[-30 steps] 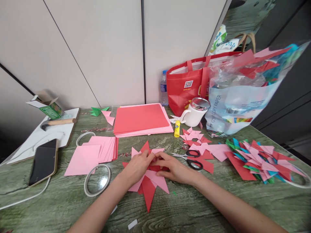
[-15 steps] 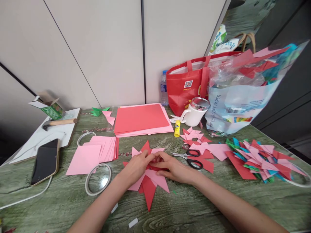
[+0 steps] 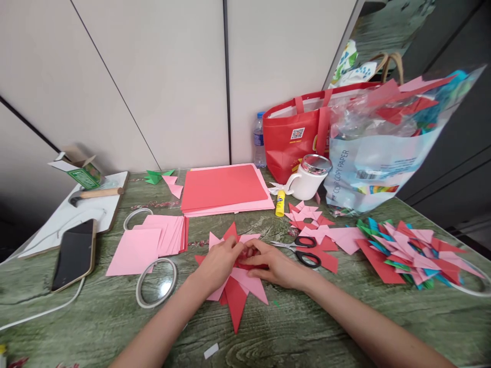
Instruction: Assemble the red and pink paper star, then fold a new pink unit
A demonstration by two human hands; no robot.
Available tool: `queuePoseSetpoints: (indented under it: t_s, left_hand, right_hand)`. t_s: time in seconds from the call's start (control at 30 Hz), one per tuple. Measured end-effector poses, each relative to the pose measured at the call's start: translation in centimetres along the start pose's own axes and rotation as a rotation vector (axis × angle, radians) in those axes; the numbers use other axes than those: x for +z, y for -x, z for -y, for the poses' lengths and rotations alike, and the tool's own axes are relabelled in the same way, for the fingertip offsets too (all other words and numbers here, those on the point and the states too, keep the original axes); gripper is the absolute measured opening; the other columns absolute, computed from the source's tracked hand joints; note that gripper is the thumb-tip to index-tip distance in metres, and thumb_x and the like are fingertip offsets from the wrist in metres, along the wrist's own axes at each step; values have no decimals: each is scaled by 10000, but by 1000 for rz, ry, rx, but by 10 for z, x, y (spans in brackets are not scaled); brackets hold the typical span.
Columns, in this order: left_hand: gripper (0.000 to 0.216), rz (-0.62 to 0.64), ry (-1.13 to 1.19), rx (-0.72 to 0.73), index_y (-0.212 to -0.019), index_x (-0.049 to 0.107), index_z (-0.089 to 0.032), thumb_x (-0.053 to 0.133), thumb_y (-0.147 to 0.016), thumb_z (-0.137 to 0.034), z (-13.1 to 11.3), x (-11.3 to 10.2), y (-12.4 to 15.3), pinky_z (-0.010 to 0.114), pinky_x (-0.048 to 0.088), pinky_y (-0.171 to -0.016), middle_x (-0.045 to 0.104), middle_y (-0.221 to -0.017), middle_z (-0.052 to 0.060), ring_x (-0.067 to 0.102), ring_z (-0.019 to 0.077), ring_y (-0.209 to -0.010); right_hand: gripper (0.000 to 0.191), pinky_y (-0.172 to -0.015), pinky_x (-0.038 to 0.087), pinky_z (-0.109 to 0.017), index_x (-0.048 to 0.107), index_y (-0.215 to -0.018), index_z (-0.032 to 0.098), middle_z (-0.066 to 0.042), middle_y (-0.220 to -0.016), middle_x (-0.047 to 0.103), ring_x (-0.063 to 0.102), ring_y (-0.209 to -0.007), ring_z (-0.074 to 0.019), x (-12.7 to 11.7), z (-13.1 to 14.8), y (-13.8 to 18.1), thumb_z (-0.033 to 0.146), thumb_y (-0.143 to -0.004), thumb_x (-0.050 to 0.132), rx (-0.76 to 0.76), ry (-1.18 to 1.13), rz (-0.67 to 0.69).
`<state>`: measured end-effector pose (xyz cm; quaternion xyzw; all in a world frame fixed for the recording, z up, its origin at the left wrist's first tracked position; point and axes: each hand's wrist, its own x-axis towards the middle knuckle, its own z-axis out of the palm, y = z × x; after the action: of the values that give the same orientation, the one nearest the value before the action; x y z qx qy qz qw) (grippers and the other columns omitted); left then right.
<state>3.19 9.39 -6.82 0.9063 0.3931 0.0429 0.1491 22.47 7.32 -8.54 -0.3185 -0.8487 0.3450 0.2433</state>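
Note:
A pointed star of folded red and pink paper [image 3: 235, 302] lies flat on the table in front of me. Over its upper left part is my left hand [image 3: 221, 260], its fingers bent together at the star's middle. From the other side my right hand [image 3: 271, 260] curls in, and its fingertips meet the left ones there. Both hands close on the star's inner folds; the exact grip is partly hidden by the fingers. Black-handled scissors [image 3: 307, 250] lie just right of my right hand, on red and pink paper pieces.
Pink paper squares [image 3: 132, 250] and a tape roll [image 3: 156, 283] lie left. Behind are red sheets [image 3: 224, 186], a glue stick [image 3: 280, 203], a white mug [image 3: 307, 179] and a red bag [image 3: 284, 143]. A pile of folded paper [image 3: 414, 250] sits right; a phone [image 3: 73, 255] far left.
Both hands stay at the star's middle with almost the same finger positions. The whole view has shifted very slightly to the right.

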Motion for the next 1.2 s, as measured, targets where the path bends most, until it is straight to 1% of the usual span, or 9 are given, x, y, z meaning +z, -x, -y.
queuePoseSetpoints:
  t_s: [0.07, 0.17, 0.3, 0.47, 0.6, 0.73, 0.83, 1.07, 1.2]
  left_hand:
    - [209, 28, -61, 21, -1022, 513, -193, 358, -898, -130, -1, -2, 0, 281, 424, -635, 520, -877, 37, 542, 169, -706]
    - [191, 77, -68, 60, -1037, 492, -196, 366, -906, -138, -1, -5, 1, 274, 424, -647, 526, -917, 40, 552, 169, -744]
    - [177, 87, -63, 28, -1032, 488, -199, 368, -912, -149, -2, -7, 2, 278, 424, -667, 527, -924, 35, 560, 173, -774]
    - [175, 51, -14, 11, -957, 512, -186, 359, -903, -118, 0, -2, 2, 262, 412, -657, 527, -883, 25, 544, 152, -735]
    - [213, -12, 96, -8, -886, 543, -172, 335, -907, -127, 7, 2, 1, 265, 414, -667, 528, -857, 28, 532, 146, -720]
    - [195, -86, 222, -24, -856, 571, -173, 379, -892, -158, 10, 2, 1, 272, 420, -698, 543, -839, 28, 535, 152, -744]
    - [193, -131, 298, -58, -797, 577, -171, 400, -873, -156, 11, 5, 0, 275, 423, -717, 560, -826, 29, 544, 155, -760]
    - [279, -113, 324, -170, -718, 577, -159, 340, -858, -114, 6, 6, -6, 288, 413, -659, 531, -788, 42, 530, 165, -700]
    - [219, -130, 308, -238, -674, 567, -154, 413, -828, -130, 4, 4, -7, 299, 409, -677, 514, -780, 43, 521, 172, -710]
  right_hand:
    - [263, -848, 446, -300, 643, -1108, 217, -79, -1086, 518, 498, -954, -164, 0, 0, 0, 251, -857, 574, -4, 10, -2]
    - [278, -855, 442, -299, 629, -1133, 221, -81, -1100, 513, 493, -964, -165, -1, 1, 0, 239, -864, 562, -3, 13, 7]
    - [269, -910, 422, -310, 634, -1118, 219, -86, -1139, 504, 486, -1043, -178, -1, 1, 0, 230, -857, 571, -3, 1, 10]
    - [278, -939, 412, -314, 621, -1111, 212, -80, -1174, 514, 493, -1076, -177, 0, -3, 2, 225, -833, 605, -10, -26, -23]
    - [251, -917, 424, -313, 646, -1075, 213, -82, -1155, 524, 507, -1050, -177, 3, -6, 2, 231, -827, 614, -17, -11, -45]
    - [249, -880, 437, -304, 653, -1082, 214, -84, -1103, 525, 509, -1015, -172, 4, -6, 2, 230, -839, 596, -22, 10, -51]
    - [252, -872, 439, -306, 651, -1085, 209, -86, -1089, 518, 504, -1012, -175, 3, -4, 2, 222, -840, 592, -13, 21, -32]
    - [255, -892, 438, -306, 634, -1089, 216, -80, -1127, 519, 508, -1035, -169, 2, -2, 2, 198, -840, 586, -24, -22, -35]
    - [271, -896, 436, -305, 621, -1111, 211, -81, -1127, 539, 510, -1040, -168, 3, -3, 2, 192, -844, 580, -44, -44, -43]
